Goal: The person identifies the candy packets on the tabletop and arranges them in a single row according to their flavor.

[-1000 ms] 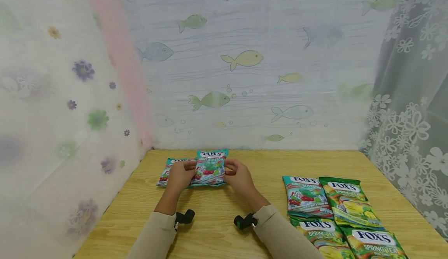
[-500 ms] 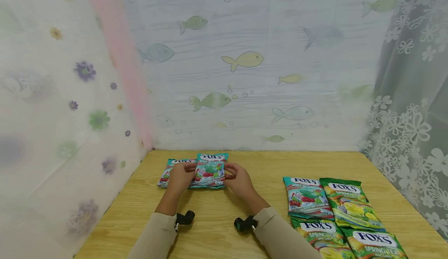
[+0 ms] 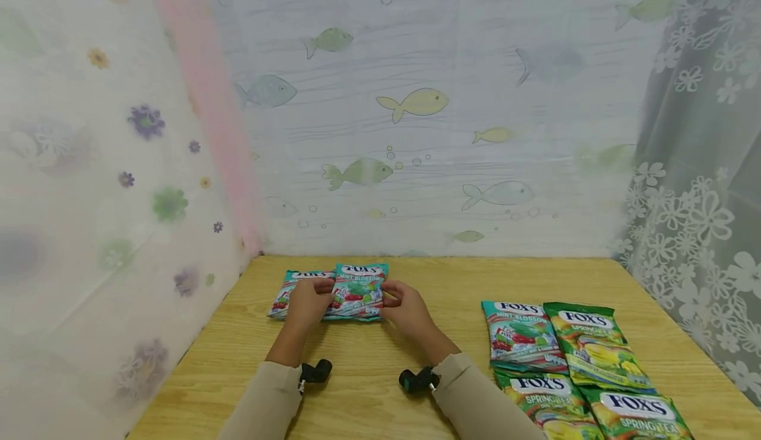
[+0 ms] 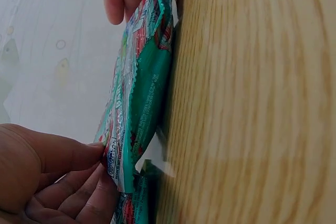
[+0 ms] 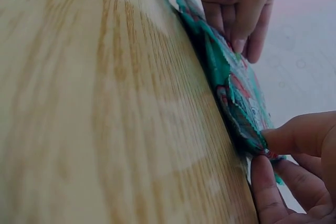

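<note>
A teal Fox's Mint Blossom candy bag [image 3: 359, 293] is held between my two hands at the back left of the table. My left hand [image 3: 309, 304] pinches its left edge; in the left wrist view the thumb presses on the bag's corner with the fingers behind. My right hand [image 3: 407, 308] pinches the right edge, thumb on top and fingertips beneath in the right wrist view. Another Mint Blossom bag [image 3: 285, 294] lies to the left, partly hidden by my left hand, and the held bag's left edge overlaps it.
On the right of the wooden table [image 3: 357, 387] lie another Mint Blossom bag [image 3: 523, 335] and several green Spring Tea bags [image 3: 597, 347]. A fish-print curtain [image 3: 416, 215] hangs along the back edge, and a flowered sheet [image 3: 119, 294] borders the left.
The held candy bag has come down slightly at its top edge and lies flatter. Both hands keep their hold on its sides. The other bags have stayed put.
</note>
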A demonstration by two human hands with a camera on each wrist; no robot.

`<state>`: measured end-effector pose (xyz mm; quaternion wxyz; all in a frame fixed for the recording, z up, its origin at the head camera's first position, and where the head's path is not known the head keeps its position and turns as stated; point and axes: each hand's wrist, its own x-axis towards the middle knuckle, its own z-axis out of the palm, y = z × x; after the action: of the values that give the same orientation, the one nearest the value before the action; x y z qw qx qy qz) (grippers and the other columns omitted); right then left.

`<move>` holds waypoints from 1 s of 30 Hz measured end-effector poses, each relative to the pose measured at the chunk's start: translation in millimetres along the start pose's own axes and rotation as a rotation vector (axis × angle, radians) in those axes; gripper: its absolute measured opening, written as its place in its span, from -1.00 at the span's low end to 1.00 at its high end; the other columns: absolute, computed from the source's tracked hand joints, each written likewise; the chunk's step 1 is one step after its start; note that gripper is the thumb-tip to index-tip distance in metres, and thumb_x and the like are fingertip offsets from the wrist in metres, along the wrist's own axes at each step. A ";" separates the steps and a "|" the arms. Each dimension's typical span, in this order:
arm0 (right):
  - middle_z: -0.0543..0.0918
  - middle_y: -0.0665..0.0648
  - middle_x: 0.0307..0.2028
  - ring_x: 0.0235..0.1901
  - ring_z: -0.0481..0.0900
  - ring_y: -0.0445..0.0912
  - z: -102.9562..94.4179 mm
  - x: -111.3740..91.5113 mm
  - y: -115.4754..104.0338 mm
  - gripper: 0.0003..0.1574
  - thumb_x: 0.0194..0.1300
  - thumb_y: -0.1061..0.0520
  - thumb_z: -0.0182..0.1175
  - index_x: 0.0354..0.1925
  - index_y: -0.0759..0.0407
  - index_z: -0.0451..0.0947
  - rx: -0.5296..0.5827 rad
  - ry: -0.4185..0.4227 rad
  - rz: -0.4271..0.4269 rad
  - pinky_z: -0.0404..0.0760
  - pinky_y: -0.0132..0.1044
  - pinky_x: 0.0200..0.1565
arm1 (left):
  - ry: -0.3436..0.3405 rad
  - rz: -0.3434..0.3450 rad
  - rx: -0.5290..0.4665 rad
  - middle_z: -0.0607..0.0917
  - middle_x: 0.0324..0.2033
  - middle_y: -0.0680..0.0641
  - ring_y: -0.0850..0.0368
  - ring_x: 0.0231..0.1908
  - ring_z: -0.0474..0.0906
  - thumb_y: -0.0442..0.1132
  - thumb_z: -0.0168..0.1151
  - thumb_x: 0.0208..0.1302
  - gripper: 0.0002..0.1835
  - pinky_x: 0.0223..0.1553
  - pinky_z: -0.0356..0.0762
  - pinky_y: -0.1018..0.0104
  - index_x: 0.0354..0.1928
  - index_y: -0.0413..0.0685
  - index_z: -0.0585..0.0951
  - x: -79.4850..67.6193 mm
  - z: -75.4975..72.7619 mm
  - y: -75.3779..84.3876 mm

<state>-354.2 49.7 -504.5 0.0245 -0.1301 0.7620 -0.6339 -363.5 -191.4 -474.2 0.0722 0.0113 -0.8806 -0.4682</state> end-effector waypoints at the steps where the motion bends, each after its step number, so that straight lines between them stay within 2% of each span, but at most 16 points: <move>1: 0.46 0.27 0.44 0.24 0.62 0.15 0.1 -0.1 -0.1 -0.32 0.36 0.39 0.28 0.40 0.21 0.44 -0.003 -0.001 0.001 0.74 -0.15 0.06 | 0.002 -0.002 0.012 0.76 0.06 -0.16 -0.10 0.07 0.69 -0.31 0.33 0.39 -0.67 -0.01 0.73 0.06 0.16 -0.13 0.72 -0.1 0.2 0.4; 8: 0.44 0.28 0.45 0.25 0.62 0.14 0.0 0.0 0.5 -0.30 0.37 0.40 0.27 0.43 0.23 0.41 -0.039 -0.003 -0.009 0.74 -0.14 0.06 | 0.002 -0.009 0.036 0.75 0.06 -0.19 -0.14 0.09 0.66 -0.35 0.33 0.38 -0.68 0.02 0.71 0.00 0.15 -0.17 0.72 -1.2 -0.2 0.8; 13: 0.41 0.28 0.47 0.25 0.61 0.14 -0.3 -0.5 0.2 -0.30 0.39 0.37 0.26 0.44 0.22 0.40 -0.062 -0.001 -0.024 0.74 -0.14 0.07 | 0.003 -0.006 0.053 0.75 0.05 -0.18 -0.12 0.04 0.68 -0.34 0.35 0.37 -0.67 -0.03 0.72 0.03 0.15 -0.15 0.73 -1.1 -0.5 -1.3; 18: 0.44 0.27 0.45 0.30 0.57 0.15 0.3 -1.2 1.2 -0.38 0.44 0.34 0.22 0.41 0.21 0.43 -0.083 -0.036 -0.035 0.70 -0.08 0.13 | 0.008 -0.008 0.062 0.75 0.05 -0.18 -0.12 0.03 0.68 -0.35 0.34 0.37 -0.68 -0.06 0.72 0.04 0.13 -0.12 0.73 -1.7 -2.2 -2.8; 24: 0.44 0.23 0.46 0.32 0.54 0.14 1.3 -1.6 3.3 -0.39 0.47 0.29 0.21 0.43 0.16 0.42 -0.146 -0.066 -0.049 0.65 -0.01 0.21 | -0.012 -0.025 0.065 0.76 0.03 -0.20 -0.07 -0.08 0.72 -0.35 0.31 0.39 -0.69 -0.14 0.73 0.10 0.14 -0.15 0.73 -1.9 -4.3 -4.0; 30: 0.43 0.24 0.46 0.35 0.52 0.16 1.0 -3.4 0.5 -0.40 0.46 0.28 0.20 0.42 0.16 0.43 -0.144 -0.075 -0.049 0.63 0.05 0.24 | -0.030 -0.034 0.063 0.75 0.04 -0.23 -0.05 -0.11 0.73 -0.38 0.28 0.41 -0.70 -0.19 0.71 0.15 0.13 -0.17 0.73 -2.1 -5.1 -5.1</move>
<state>-350.8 49.7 -505.6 0.0281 -0.1740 0.8006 -0.5727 -361.0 -198.2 -475.9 0.0508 0.0214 -0.8956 -0.4414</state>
